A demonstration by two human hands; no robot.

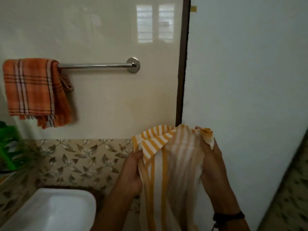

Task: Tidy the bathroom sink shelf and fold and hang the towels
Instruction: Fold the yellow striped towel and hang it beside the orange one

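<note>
Beside the tiled wall's towel rail (pixel 95 65), orange checked towel (pixel 31 90) hung, left hand (pixel 133 174) and right hand (pixel 211 160) grip the unfolded yellow-striped towel (pixel 173 164).

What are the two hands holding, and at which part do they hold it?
Both hold the yellow striped towel at its top edge: the left hand grips the left side, the right hand pinches the right corner.

No legible text or labels anywhere.

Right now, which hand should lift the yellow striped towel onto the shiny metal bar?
Probably left: the left hand grips the striped towel nearer the metal bar; the right hand is farther.
</note>
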